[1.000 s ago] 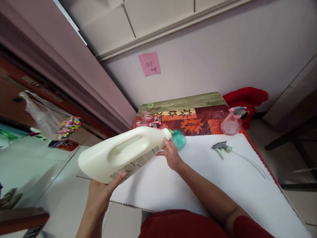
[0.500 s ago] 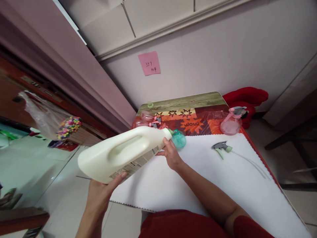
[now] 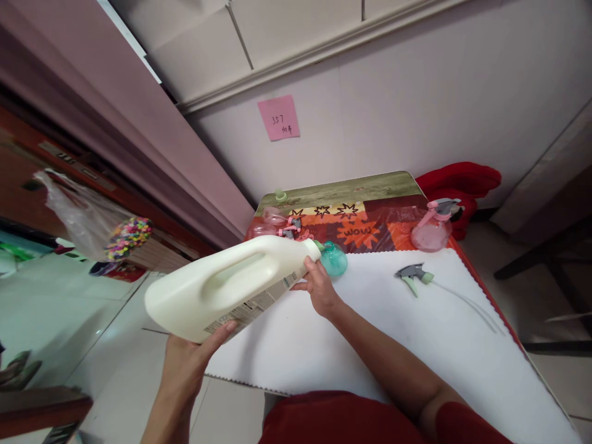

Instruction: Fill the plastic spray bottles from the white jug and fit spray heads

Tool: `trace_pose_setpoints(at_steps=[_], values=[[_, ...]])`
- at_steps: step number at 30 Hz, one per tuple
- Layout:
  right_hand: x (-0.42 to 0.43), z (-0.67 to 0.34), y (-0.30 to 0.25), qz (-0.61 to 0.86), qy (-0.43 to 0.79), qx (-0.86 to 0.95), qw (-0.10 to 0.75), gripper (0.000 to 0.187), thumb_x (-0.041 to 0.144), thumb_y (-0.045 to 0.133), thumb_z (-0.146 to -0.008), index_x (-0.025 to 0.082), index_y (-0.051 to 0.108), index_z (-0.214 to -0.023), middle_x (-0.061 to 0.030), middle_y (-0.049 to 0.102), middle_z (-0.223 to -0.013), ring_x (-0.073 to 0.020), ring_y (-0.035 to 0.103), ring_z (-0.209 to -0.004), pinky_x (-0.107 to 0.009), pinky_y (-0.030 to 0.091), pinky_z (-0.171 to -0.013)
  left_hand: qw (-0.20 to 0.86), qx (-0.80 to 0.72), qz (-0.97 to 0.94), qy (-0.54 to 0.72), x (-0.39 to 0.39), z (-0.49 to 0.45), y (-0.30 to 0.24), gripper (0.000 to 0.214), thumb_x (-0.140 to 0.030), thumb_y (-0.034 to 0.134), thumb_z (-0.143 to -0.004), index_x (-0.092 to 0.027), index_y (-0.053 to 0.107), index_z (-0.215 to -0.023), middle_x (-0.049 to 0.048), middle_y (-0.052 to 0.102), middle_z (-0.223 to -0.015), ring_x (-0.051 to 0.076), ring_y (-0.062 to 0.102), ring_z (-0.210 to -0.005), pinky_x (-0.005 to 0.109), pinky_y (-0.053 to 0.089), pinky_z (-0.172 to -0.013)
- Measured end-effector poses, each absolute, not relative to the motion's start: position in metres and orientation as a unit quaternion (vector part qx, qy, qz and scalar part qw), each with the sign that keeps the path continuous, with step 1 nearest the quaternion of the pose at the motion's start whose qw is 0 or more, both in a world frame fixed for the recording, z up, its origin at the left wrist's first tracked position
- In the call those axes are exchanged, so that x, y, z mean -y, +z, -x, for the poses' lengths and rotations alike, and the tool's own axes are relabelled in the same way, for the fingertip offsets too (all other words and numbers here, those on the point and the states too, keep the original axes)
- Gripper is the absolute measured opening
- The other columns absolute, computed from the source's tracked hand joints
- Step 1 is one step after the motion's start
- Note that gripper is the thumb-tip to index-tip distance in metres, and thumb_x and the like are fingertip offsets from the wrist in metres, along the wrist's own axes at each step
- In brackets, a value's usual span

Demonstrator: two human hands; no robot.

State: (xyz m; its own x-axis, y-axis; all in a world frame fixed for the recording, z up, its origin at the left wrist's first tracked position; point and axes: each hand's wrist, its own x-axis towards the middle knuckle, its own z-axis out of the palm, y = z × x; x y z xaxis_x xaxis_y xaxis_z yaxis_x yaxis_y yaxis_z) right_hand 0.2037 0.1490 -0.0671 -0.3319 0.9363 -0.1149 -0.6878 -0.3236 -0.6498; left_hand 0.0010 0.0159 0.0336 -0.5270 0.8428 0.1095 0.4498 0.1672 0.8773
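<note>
A large cream jug [image 3: 231,283] with a moulded handle lies tipped on its side in the air, its neck against the mouth of a small teal bottle [image 3: 333,259] standing on the white cloth [image 3: 370,327]. My left hand [image 3: 185,364] cups the jug's base from below. My right hand [image 3: 319,287] grips the jug near its neck, right beside the teal bottle. A loose grey-and-green spray head [image 3: 413,276] with a long clear tube lies on the cloth to the right.
A pink spray bottle [image 3: 432,229] stands at the table's far right on the orange patterned cover [image 3: 365,231]. Two more pinkish spray bottles [image 3: 272,225] stand at the far left. A red cloth [image 3: 462,182] lies behind the table. The floor drops away left.
</note>
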Motion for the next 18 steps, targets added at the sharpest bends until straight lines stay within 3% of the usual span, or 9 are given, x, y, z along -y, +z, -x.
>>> trace_pose_setpoints(at_steps=[18], values=[[-0.1491, -0.2032, -0.0690, 0.241, 0.778, 0.259, 0.519, 0.067, 0.067, 0.067, -0.085, 0.028, 0.052, -0.137, -0.0089, 0.062, -0.140, -0.0254, 0.067, -0.108, -0.037, 0.066, -0.073, 0.208, -0.734, -0.428, 0.484, -0.0161, 0.0005, 0.0321, 0.082, -0.045, 0.096, -0.056, -0.018, 0.071, -0.129, 0.0136, 0.076, -0.126, 0.038, 0.071, -0.116, 0.050, 0.060, -0.099]])
